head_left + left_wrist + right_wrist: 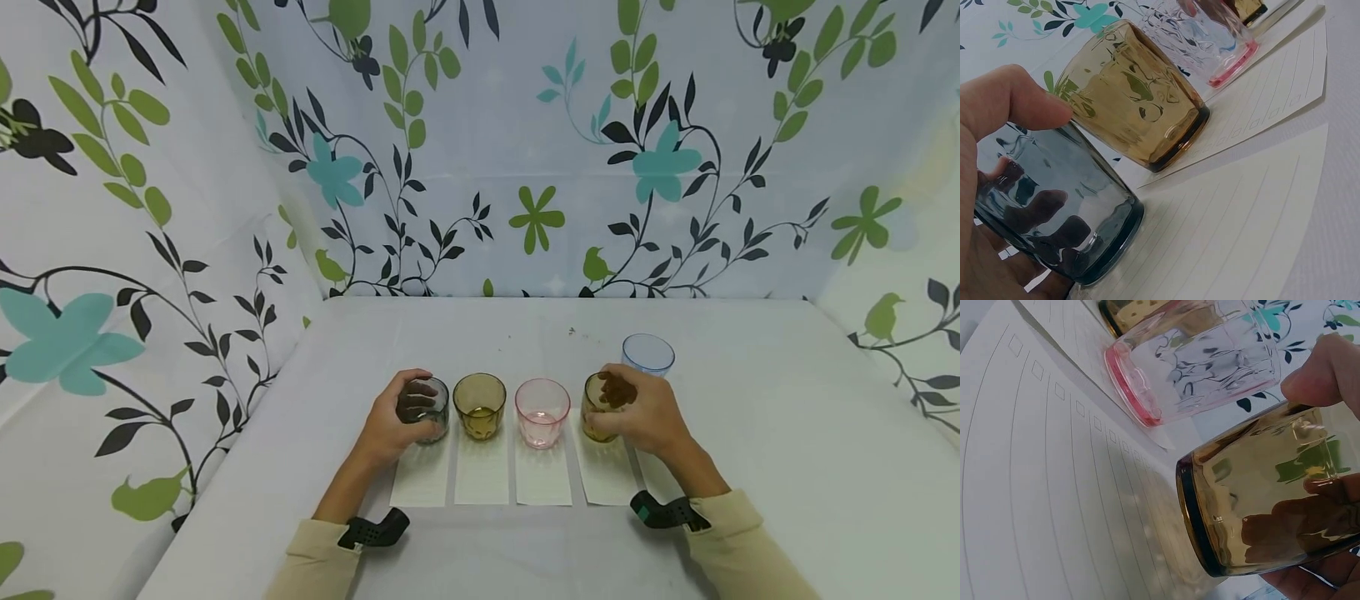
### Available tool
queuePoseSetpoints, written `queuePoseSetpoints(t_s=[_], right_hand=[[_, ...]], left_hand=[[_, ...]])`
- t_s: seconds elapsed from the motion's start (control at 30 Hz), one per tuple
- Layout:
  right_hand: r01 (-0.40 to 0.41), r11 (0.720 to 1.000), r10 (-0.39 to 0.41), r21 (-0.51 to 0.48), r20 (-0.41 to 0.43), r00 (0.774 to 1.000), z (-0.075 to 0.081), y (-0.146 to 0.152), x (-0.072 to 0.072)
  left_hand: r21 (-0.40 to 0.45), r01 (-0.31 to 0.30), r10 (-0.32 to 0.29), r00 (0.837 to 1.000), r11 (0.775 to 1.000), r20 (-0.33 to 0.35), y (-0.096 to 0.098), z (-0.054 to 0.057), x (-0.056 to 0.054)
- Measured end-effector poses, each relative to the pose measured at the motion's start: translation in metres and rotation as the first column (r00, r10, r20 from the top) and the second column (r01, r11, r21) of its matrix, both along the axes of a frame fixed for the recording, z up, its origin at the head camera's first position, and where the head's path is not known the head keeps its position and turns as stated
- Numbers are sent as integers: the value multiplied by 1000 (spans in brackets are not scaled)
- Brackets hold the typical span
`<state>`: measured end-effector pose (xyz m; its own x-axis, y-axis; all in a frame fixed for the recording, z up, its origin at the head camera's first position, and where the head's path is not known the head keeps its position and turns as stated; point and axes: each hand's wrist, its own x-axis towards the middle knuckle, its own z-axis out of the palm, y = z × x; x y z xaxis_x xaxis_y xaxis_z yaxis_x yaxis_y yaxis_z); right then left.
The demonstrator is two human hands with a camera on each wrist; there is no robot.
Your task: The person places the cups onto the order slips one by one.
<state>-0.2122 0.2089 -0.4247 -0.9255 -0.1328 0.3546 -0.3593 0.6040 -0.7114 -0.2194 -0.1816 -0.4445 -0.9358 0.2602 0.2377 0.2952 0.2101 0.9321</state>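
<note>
My left hand (388, 423) grips a blue-grey glass tumbler (1072, 206), thumb near the rim and fingers showing through its far side. My right hand (651, 413) holds an amber tumbler (1260, 506) the same way, its base close over a lined paper strip (1041, 456). Between the hands a second amber tumbler (480, 407) and a pink one (542, 410) stand upright in a row, each at the far end of its own strip. Behind the right hand is a light blue tumbler (648, 353), its lower part hidden.
Several lined paper strips (543, 483) lie side by side on the white tabletop (480, 550). Patterned cloth (465, 183) with leaves and birds hangs at the back and both sides. Each wrist wears a black camera band (375, 531).
</note>
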Motion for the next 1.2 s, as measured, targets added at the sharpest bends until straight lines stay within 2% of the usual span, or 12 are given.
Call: queuePoseSetpoints(t_s=[0.27,0.53,0.77,1.03,1.2], right_hand=[[-5,1000,5,13,-8,1000,7,-1,2],[-8,1000,8,3,7,1000,2,-2,0],[5,1000,-4,-11,53,999,-6,-6,-1],[-58,998,59,-25,34,998,-9,-8,-5],[-88,996,90,-23,101,991,-3,-7,-8]], left_hand=[[11,6,-6,1000,1000,-7,1,-3,1],[7,-4,4,1000,1000,-10,2,-4,2],[-7,-1,0,1000,1000,-16,-1,-3,4],[-3,-4,4,1000,1000,-29,0,-2,4],[0,-5,5,999,1000,-33,0,-1,2]])
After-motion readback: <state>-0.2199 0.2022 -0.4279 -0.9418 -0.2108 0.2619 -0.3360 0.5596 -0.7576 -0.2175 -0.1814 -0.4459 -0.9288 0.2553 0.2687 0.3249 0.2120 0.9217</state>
